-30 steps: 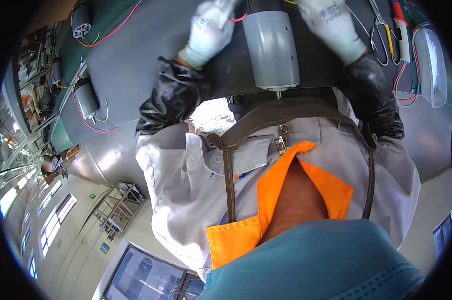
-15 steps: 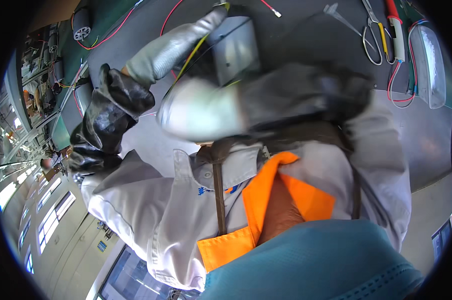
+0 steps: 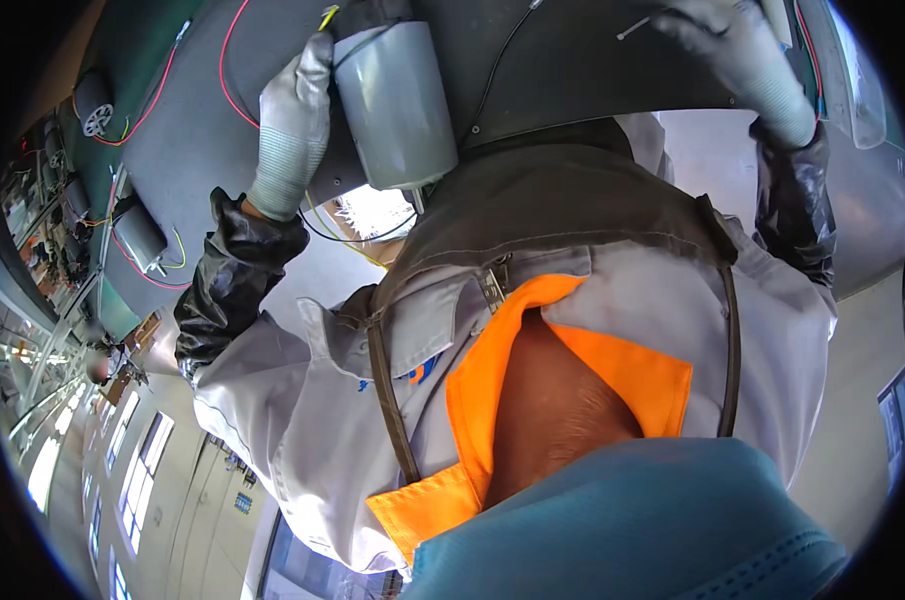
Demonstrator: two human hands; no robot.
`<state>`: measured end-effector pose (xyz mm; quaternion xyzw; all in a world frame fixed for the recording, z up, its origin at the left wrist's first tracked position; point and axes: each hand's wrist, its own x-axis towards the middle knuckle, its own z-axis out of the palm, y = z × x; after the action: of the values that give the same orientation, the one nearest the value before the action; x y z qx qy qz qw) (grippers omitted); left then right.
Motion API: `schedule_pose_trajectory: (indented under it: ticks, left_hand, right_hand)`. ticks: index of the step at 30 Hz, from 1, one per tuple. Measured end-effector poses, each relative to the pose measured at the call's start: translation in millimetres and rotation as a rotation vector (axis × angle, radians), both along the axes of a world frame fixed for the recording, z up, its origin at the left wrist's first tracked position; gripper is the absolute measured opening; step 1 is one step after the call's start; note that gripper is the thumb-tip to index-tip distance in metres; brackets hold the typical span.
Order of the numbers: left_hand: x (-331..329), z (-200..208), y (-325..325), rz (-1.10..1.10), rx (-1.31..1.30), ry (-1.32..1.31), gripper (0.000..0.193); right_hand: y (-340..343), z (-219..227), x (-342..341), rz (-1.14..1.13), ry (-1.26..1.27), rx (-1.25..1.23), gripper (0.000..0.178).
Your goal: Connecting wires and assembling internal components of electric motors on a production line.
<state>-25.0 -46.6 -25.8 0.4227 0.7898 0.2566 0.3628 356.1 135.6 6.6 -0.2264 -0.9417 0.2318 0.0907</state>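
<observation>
Grey metal, one motor (image 3: 397,105), cylindrical, lying on the dark worktop (image 3: 592,90) just right of the left grip, dark-capped at its far end. Left grip (image 3: 294,130), pale glove: fingers together along the motor's flank, a yellow tip (image 3: 328,16) showing just beyond them; whether they clasp the motor or pinch that wire I cannot make out from where I stand. Right grip (image 3: 737,50), same glove, blurred, well right of the motor, with a thin pale strip (image 3: 631,29) at its fingertips; held or merely brushed, the blur hides it. Hazards, as judged: first, rolling, since the casing is round and the only hand contact visible is on one side; a push from the left grip could turn it rightward. Second, tipping or sliding, since the shaft (image 3: 419,200), nearer the wearer than the left grip, seems to reach past the worktop's near edge. Third, snagging: a yellow lead (image 3: 369,258) and a thin black lead (image 3: 384,236) hang below the left grip, close to the apron (image 3: 562,180), and a forward lean could catch them and strain their joints. Fourth, tangling: a black wire (image 3: 497,75) lies between the two grips, where a sweeping sleeve could drag it.
</observation>
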Motion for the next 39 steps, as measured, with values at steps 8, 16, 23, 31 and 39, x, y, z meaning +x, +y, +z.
schedule_pose_trajectory:
  ticks: [8, 16, 23, 31, 39]
  left_hand:
    - [25, 27, 15, -0.348, 0.086, 0.278, 0.050]
    - [-7, 87, 36, -0.661, -0.258, -0.544, 0.034]
    - [-2, 110, 32, -0.278, -0.535, -0.468, 0.036]
    - [13, 91, 10, -0.292, -0.160, -0.390, 0.042]
    - [36, 38, -5, 0.317, 0.199, -0.924, 0.020]
  right_hand:
    - [-27, -24, -23, 0.146, -0.274, 0.390, 0.013]
    - [-47, 26, -46, -0.205, 0.817, -1.013, 0.032]
    - [-97, -31, -129, -0.444, 0.817, -1.495, 0.030]
    - [-89, -129, -148, 0.076, 0.820, 0.232, 0.026]
    - [-93, -21, -155, -0.320, 0.822, -0.849, 0.020]
